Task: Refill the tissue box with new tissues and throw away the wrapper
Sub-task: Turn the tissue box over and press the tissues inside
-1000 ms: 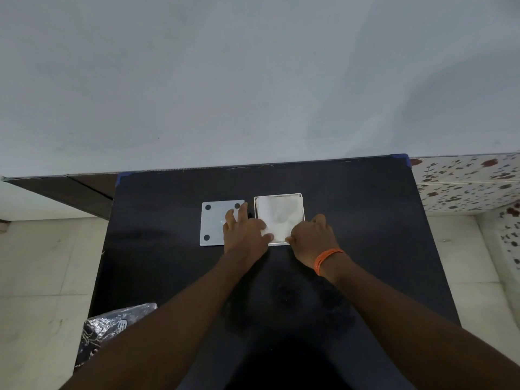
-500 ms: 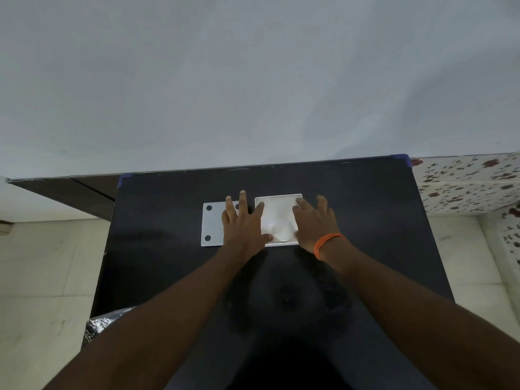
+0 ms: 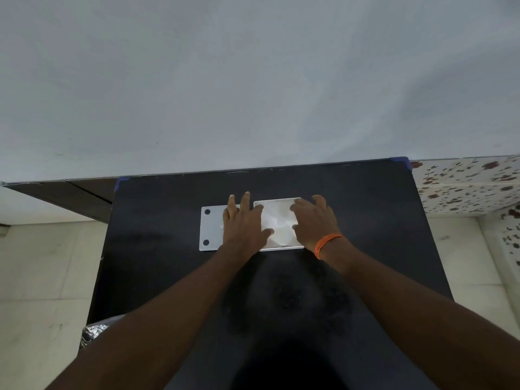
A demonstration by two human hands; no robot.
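Observation:
A white tissue box [image 3: 281, 248] lies open on the black table [image 3: 365, 220], filled with white tissues [image 3: 277, 218]. Its flat white lid [image 3: 211, 229], with black round feet at the corners, lies just left of the box. My left hand [image 3: 243, 225] rests flat with fingers spread, over the lid's right part and the box's left edge, thumb on the tissues. My right hand [image 3: 315, 220], an orange band on its wrist, lies flat on the box's right side with fingers on the tissues. Neither hand grips anything.
A shiny dark plastic bag [image 3: 92, 333] shows at the table's lower left edge, partly behind my left arm. A pale wall stands right behind the table. Tiled floor lies on both sides, and a speckled surface [image 3: 464, 187] is at the right.
Both hands went from curled at the box's near edge to flat and spread over the tissues. They have slid farther from me and slightly apart.

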